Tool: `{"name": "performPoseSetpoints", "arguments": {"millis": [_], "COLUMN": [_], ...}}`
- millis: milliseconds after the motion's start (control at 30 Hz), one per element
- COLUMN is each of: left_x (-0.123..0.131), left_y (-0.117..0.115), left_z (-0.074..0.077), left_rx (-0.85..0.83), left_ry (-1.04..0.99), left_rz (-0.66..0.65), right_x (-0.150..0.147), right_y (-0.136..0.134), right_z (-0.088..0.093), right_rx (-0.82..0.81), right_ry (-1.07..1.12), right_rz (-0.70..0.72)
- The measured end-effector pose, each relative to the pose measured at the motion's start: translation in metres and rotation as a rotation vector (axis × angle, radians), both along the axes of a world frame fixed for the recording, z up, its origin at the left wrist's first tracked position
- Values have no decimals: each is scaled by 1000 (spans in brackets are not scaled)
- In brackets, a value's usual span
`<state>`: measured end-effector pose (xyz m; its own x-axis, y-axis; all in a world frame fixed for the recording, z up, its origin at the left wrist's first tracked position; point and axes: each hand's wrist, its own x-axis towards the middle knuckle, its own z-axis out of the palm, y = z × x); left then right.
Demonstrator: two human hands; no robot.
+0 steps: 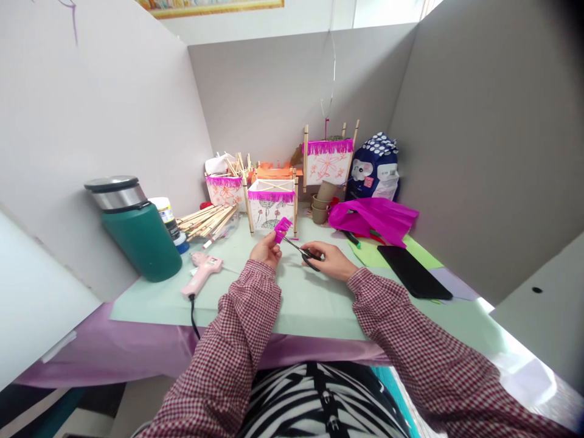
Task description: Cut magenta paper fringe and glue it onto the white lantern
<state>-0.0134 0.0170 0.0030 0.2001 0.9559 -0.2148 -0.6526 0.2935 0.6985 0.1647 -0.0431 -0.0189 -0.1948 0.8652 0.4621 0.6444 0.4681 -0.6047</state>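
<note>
My left hand pinches a small piece of magenta crepe paper with cuts along its edge. In my right hand are black-handled scissors, fingers wrapped round the handles. Their blades point left and reach the lower edge of the paper. Just behind the paper stands a small lantern of wooden sticks and white drawn-on panels, with magenta fringe along its top. A tiny magenta scrap lies on the table near its foot.
Pink glue gun, green bottle and bundled sticks are at left. Another lantern, paper cups, a magenta crepe sheet, a blue bag and a black phone stand or lie at right. Grey partitions enclose the table.
</note>
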Motion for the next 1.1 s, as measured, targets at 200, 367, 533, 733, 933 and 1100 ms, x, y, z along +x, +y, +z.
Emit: {"name": "performPoseSetpoints", "arguments": {"millis": [200, 367, 533, 733, 933, 1100], "left_x": [0, 1, 1, 1, 1, 1], "left_y": [0, 0, 2, 1, -2, -3], "left_z": [-2, -3, -4, -4, -1, 0], "left_rx": [18, 10, 13, 35, 30, 38], "left_ry": [16, 20, 14, 12, 8, 2], "left_rz": [-24, -22, -35, -43, -40, -53], "right_x": [-3, -3, -3, -3, -3, -4], "right_y": [0, 1, 1, 1, 0, 0], "right_z": [1, -1, -3, -3, -3, -4], "right_rx": [-19, -10, -19, -30, -44, -49], "right_ry": [46, 46, 62, 57, 64, 72], "right_rz": [20, 20, 15, 15, 21, 19]}}
